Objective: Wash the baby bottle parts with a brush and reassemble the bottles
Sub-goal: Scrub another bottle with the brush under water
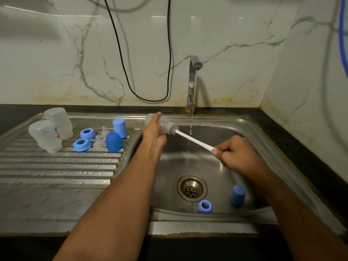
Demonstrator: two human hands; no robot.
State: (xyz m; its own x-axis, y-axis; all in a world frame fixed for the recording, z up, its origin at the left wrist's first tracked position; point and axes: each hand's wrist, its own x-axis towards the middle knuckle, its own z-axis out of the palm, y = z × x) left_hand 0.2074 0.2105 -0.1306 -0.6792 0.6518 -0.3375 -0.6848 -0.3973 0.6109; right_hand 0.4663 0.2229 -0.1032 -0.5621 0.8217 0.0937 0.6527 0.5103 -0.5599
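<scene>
My left hand (153, 131) grips a clear baby bottle (165, 125) held sideways over the sink basin (235, 129), mouth pointing right. My right hand (235, 153) holds the white handle of a bottle brush (194, 140); its grey bristle head sits at the bottle's mouth. On the draining board (56, 166) stand two clear bottles (46, 135) upside down, two blue screw rings (82, 145), two blue caps (113, 142) and clear teats (98, 142). In the basin lie a blue cap (237, 195) and a blue ring (204, 206).
The tap (194, 80) runs a thin stream of water into the basin, just right of the bottle. The drain (191, 188) is at the basin's middle. A black cable (146, 98) hangs down the marble wall behind. Black countertop borders the sink.
</scene>
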